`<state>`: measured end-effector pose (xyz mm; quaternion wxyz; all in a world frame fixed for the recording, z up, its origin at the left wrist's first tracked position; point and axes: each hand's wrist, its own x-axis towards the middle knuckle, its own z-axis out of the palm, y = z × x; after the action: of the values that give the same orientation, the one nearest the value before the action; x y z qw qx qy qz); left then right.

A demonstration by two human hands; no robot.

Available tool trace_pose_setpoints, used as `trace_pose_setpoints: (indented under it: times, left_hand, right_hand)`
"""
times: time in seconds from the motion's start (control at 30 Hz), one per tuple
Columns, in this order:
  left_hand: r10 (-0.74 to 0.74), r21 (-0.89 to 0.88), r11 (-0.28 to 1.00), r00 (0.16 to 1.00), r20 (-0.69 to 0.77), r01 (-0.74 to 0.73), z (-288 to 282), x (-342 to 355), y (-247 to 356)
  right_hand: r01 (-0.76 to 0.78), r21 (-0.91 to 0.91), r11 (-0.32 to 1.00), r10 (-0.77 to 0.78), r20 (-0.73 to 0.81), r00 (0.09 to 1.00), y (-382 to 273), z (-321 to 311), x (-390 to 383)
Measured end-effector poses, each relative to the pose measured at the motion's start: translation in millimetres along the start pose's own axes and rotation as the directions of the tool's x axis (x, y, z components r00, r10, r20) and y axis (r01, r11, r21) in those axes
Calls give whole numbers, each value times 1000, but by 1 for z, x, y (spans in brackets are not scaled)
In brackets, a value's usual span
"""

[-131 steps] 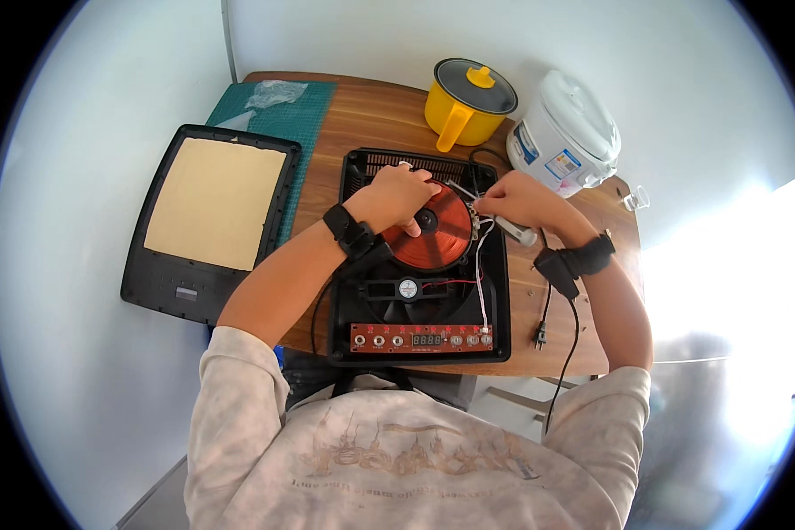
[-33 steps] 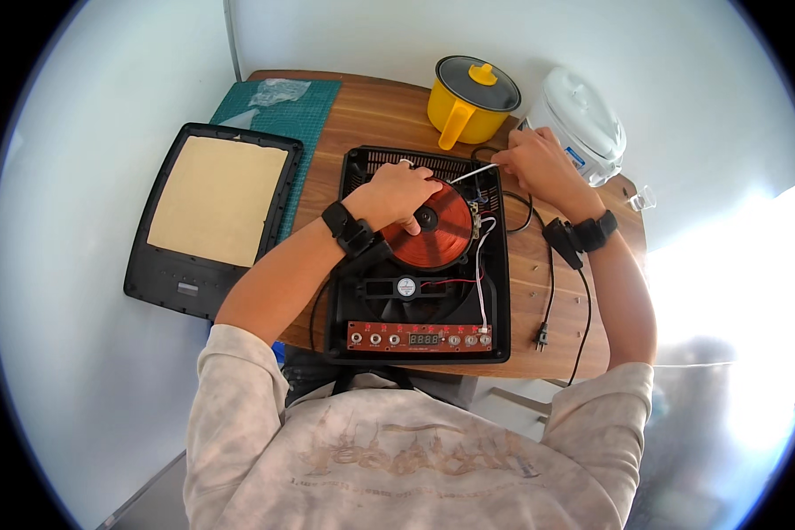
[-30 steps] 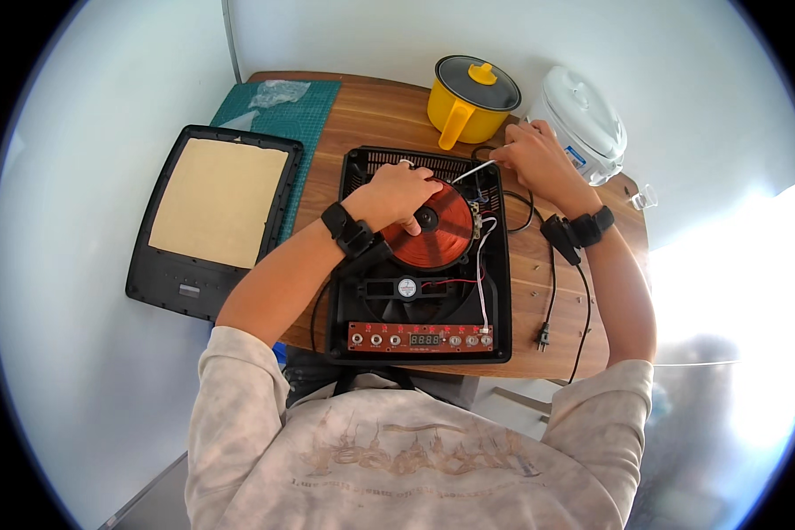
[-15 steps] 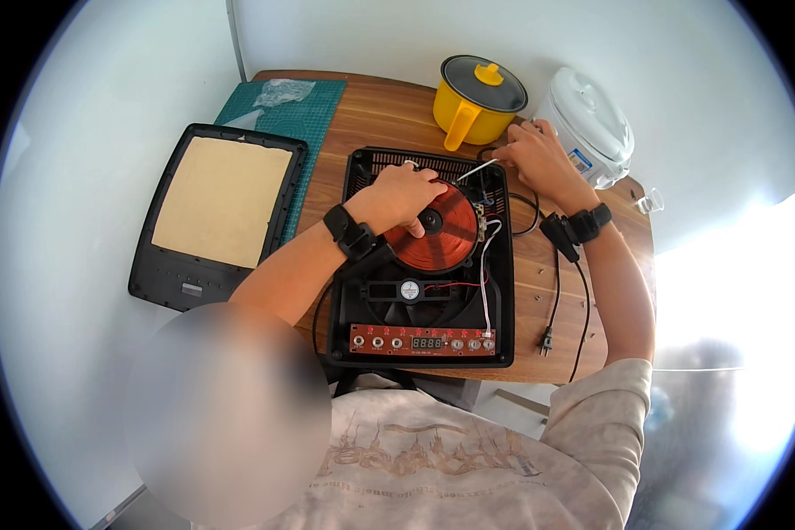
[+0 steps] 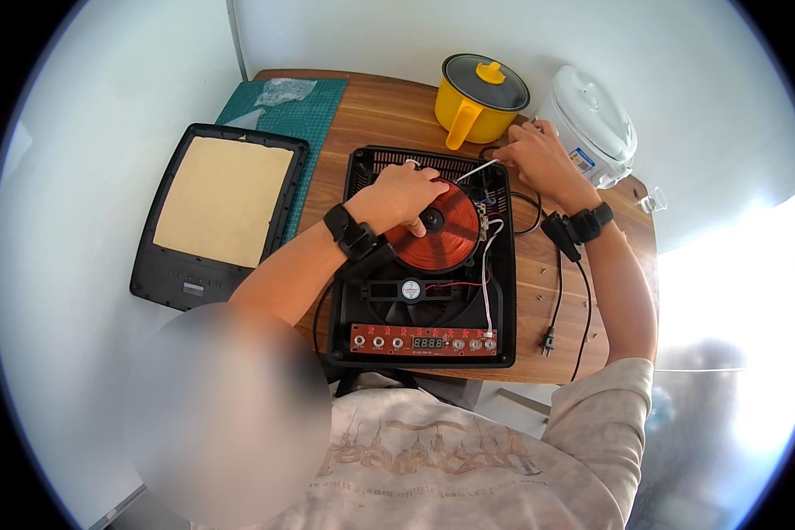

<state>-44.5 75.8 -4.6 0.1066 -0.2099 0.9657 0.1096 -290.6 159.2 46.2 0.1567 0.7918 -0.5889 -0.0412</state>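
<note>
An opened black induction cooker base point(image 5: 503, 318) holds a red copper coil disc point(image 5: 442, 238), a fan point(image 5: 389, 305), wires and a red button board point(image 5: 428, 343). My left hand point(image 5: 396, 194) grips the coil, thumb near its centre and fingers curled at its upper edge. My right hand point(image 5: 539, 159), raised at the upper right beside the white rice cooker, has closed fingers on a thin pale rod point(image 5: 477, 170) that slants down to the coil's upper right edge; its handle end is hidden in my fingers.
The removed black cover point(image 5: 163, 274) with a beige sheet lies left on a green mat point(image 5: 314, 124). A yellow pot point(image 5: 468, 106) and white rice cooker point(image 5: 592, 115) stand behind. A small clear cup point(image 5: 652, 200), cords, a plug point(image 5: 548, 340) and several screws are at right.
My right hand has moved up and rightward from beside the coil, where a grey tool handle showed earlier, and has stayed raised lately. My left hand remains on the coil.
</note>
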Motion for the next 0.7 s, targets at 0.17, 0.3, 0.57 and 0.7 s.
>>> trace_pose_setpoints:
  times: [0.17, 0.3, 0.57, 0.7]
  left_hand:
    - [4, -7, 1000, 1000, -10, -4, 1, 0, 0]
    - [16, 3, 1000, 999, -30, -16, 2, -1, -1]
    - [49, 13, 999, 996, -70, -48, 6, 0, -3]
    - [29, 9, 1000, 996, -82, -28, 7, 0, -4]
  right_hand:
    - [6, -38, 999, -5, 15, 1000, -1, -1, 2]
    - [10, -108, 994, -4, 60, 998, -7, -5, 1]
    - [-48, 43, 998, 33, 313, 949, -30, -18, -16]
    - [-67, 194, 979, -18, 410, 912, -56, -39, -12]
